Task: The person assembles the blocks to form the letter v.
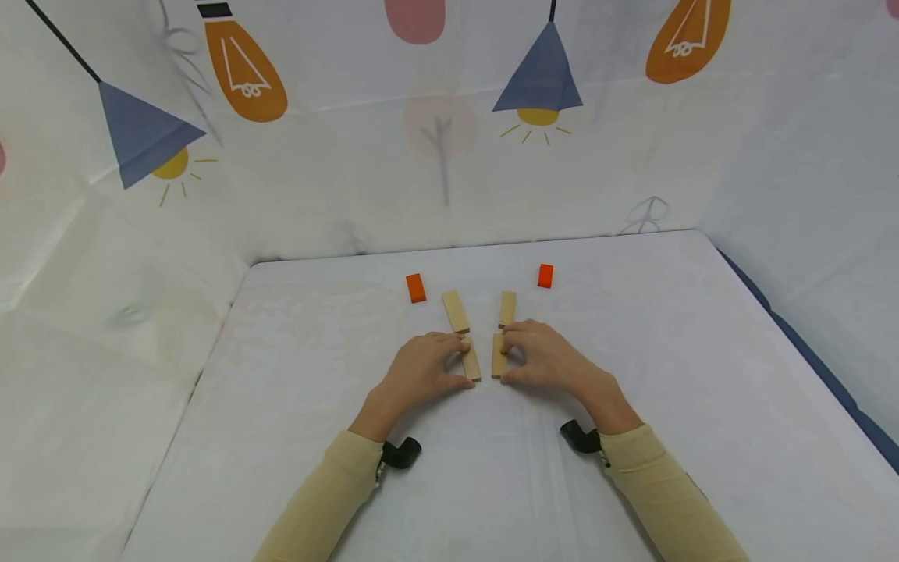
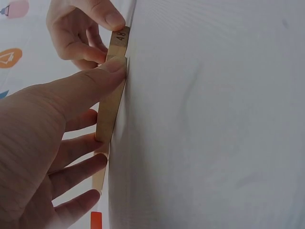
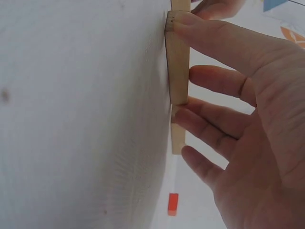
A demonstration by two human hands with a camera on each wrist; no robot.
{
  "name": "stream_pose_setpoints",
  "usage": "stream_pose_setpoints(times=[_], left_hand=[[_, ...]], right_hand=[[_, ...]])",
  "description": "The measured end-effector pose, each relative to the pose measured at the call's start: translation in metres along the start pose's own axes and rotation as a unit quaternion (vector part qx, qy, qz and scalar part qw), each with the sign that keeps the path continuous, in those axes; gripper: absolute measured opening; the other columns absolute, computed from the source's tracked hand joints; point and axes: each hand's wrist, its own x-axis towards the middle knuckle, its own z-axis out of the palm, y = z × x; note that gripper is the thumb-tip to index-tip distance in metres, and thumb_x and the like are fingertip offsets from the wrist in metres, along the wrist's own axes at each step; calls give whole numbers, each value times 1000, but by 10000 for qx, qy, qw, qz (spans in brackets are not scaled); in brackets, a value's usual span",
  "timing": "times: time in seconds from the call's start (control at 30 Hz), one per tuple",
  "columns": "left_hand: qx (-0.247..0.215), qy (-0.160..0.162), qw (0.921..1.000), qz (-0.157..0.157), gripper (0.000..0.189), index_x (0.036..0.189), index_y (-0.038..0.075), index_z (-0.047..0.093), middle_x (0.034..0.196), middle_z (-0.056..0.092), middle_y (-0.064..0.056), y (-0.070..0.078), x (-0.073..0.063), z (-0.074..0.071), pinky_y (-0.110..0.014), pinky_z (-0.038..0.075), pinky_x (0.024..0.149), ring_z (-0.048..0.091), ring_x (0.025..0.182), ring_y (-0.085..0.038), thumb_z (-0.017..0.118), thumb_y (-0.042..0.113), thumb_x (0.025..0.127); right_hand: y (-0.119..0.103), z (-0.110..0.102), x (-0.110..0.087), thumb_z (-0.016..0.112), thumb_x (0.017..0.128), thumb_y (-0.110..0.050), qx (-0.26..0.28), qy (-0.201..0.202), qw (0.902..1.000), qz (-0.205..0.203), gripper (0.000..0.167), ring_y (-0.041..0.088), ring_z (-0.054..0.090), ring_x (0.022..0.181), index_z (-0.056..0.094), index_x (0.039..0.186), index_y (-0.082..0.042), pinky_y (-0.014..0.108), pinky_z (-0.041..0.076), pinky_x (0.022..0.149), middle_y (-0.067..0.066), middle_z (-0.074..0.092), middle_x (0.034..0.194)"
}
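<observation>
Two pale wooden blocks lie close together in the middle of the white table in the head view. My left hand grips the near left wooden block, thumb at its near end and fingers at its far end. Likewise, the near right wooden block is held lengthwise by my right hand. A printed 48 marks one end of the right block under the right thumb. Just beyond them lie a far left wooden block and a far right wooden block; fingers come near both.
Farther back on the table are a left orange block and a right orange block. White printed cloth hangs behind the table and at both sides. Dark wrist-worn devices sit at both cuffs.
</observation>
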Motion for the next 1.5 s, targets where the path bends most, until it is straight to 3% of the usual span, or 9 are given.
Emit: stream_pose_setpoints(times=[0.4, 0.7, 0.9, 1.5], left_hand=[[108, 167, 9998, -11, 54, 121, 22, 68, 133, 66, 2, 3, -2, 0, -38, 51, 101, 62, 124, -18, 80, 52, 78], [23, 200, 9997, -150, 57, 121, 22, 68, 134, 65, 2, 4, -1, 3, -37, 51, 101, 60, 126, -17, 80, 54, 76], [20, 278, 9995, -149, 56, 120, 22, 69, 132, 66, 2, 4, -2, 4, -36, 52, 100, 60, 126, -17, 81, 54, 76], [-558, 267, 9978, -219, 52, 117, 16, 67, 127, 67, 0, 7, 0, 6, -33, 51, 101, 62, 120, -17, 84, 44, 77]], right_hand=[[-3, 1, 1, 85, 75, -38, -163, 80, 9998, -69, 32, 28, 56, 125, 67, 94, -20, 47, 45, 108, 2, 64, 125], [-6, 1, 2, 87, 73, -39, -239, 132, 9995, -141, 33, 26, 59, 120, 66, 90, -19, 45, 47, 104, 0, 64, 113], [-9, 1, 1, 86, 74, -38, -117, 24, 9999, 7, 33, 28, 56, 127, 65, 90, -18, 45, 46, 107, 3, 62, 119], [-10, 0, 1, 87, 73, -37, -51, 226, 9997, -82, 33, 26, 60, 122, 67, 92, -18, 44, 48, 104, 0, 65, 116]])
